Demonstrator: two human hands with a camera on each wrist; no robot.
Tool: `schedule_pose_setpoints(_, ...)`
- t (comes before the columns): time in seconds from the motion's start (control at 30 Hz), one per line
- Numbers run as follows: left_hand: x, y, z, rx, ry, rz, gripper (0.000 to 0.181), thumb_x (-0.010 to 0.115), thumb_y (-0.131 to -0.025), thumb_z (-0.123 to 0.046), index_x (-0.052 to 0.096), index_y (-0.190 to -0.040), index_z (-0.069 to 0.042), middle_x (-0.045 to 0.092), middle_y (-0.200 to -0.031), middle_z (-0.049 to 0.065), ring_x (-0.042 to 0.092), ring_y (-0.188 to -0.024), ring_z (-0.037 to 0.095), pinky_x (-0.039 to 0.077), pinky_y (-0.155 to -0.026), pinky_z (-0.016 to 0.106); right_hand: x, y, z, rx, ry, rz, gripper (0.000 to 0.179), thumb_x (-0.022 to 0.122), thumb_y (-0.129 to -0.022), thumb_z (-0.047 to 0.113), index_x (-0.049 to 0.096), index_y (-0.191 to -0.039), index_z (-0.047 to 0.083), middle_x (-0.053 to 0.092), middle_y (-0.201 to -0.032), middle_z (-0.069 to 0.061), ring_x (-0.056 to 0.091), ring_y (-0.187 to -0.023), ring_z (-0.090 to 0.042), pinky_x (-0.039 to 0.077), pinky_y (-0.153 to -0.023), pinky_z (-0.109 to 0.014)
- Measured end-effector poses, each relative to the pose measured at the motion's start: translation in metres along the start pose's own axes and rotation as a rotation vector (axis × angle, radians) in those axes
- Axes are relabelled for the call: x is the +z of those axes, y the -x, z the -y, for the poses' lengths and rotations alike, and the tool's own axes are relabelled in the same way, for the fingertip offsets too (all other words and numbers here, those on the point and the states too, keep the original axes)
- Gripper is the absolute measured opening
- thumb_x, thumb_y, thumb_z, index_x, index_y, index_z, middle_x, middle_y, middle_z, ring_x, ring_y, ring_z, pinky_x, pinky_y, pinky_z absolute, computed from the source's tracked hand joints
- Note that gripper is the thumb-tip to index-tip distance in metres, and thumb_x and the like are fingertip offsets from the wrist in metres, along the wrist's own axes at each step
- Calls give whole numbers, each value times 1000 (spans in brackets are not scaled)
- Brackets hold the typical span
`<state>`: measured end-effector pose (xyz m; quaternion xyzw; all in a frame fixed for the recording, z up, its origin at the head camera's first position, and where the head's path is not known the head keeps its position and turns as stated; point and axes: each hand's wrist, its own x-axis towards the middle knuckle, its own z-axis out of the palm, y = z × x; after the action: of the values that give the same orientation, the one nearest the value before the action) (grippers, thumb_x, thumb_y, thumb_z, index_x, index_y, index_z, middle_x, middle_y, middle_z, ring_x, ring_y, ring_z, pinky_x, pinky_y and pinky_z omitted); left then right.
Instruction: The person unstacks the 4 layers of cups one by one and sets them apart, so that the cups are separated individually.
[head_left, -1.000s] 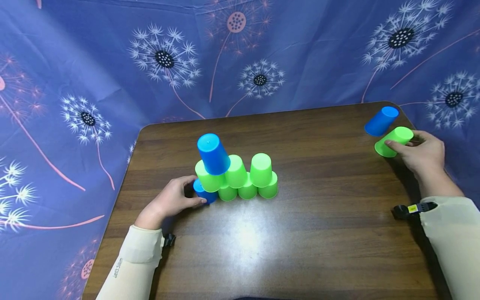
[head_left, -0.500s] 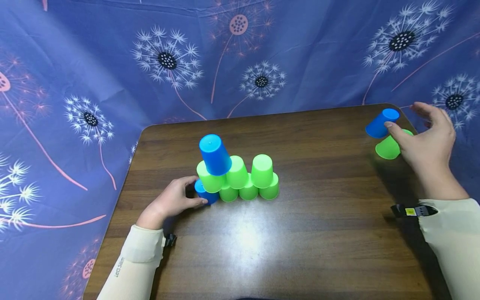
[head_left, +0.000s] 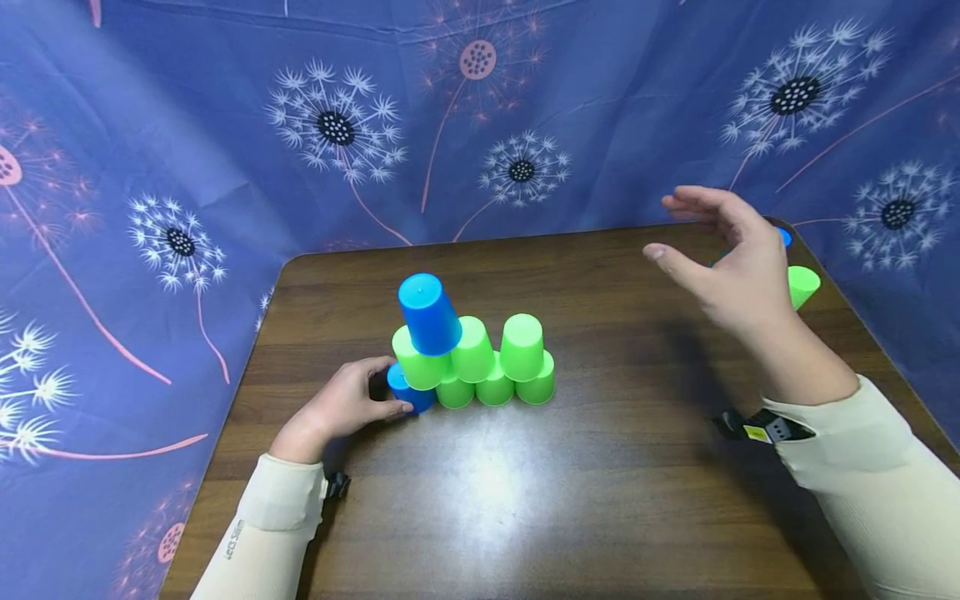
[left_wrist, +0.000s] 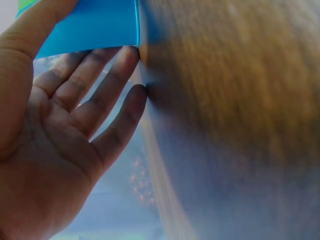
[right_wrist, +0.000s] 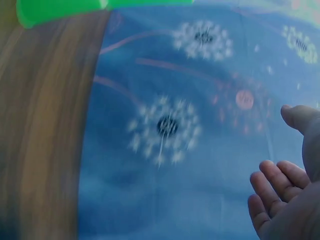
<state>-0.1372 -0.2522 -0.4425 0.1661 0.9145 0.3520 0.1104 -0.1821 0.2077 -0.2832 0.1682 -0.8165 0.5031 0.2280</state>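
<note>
My left hand [head_left: 341,412] holds the upside-down blue cup [head_left: 414,393] at the lower left end of a cup stack, thumb on one side and fingers on the other. Beside that cup stand green cups [head_left: 495,387] in the bottom row. A second row of green cups [head_left: 521,346] rests on them, and a blue cup [head_left: 430,317] tops the left side. Fingers spread and holding nothing, my right hand [head_left: 750,271] is raised over the table's right side. Behind it, partly hidden, are a green cup [head_left: 803,286] and a blue cup [head_left: 784,237].
The brown wooden table [head_left: 600,500] has its far edge against a blue cloth [head_left: 600,108] with a dandelion print. Both wrists wear black straps. In the right wrist view, part of a green cup [right_wrist: 60,10] shows at the top.
My right hand has let go of the green cup at the far right, lifted and moved left, now covering part of both cups there. My left hand and the stack have stayed put.
</note>
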Motion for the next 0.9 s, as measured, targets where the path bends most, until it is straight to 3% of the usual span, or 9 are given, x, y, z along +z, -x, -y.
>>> schedule_pose_setpoints(0.27, 0, 0, 2, 2, 1, -3, 55, 82, -75, -41, 61, -122, -21, 63, -111, -10, 58, -102, 11, 48, -93, 40, 41, -3, 31, -38, -111, 190, 55, 77, -79, -1, 55, -130, 2, 62, -122, -17, 55, -111, -30, 39, -93, -28)
schedule_pose_setpoints(0.63, 1, 0, 3, 3, 7, -4, 54, 81, -75, -43, 61, -121, -22, 63, -111, -11, 58, -102, 10, 48, -94, 40, 89, -3, 57, -64, -154, 424, 58, 81, -78, 7, 55, -129, 5, 62, -122, -7, 56, -112, -25, 38, -99, -37)
schedule_pose_setpoints(0.77, 0, -1, 4, 10, 5, -5, 54, 81, -75, -43, 61, -121, -22, 63, -111, -11, 58, -102, 10, 49, -93, 40, 104, -2, 60, -59, -182, 502, 60, 82, -78, 12, 54, -131, 7, 60, -125, -5, 54, -116, -24, 35, -104, -42)
schedule_pose_setpoints(0.9, 0, -1, 4, 12, 2, -7, 54, 81, -75, -43, 61, -121, -22, 63, -111, -11, 59, -101, 10, 49, -93, 39, 122, -2, 49, -80, -197, 548, 62, 82, -78, 27, 54, -132, 16, 59, -125, 8, 52, -117, -14, 35, -104, -39)
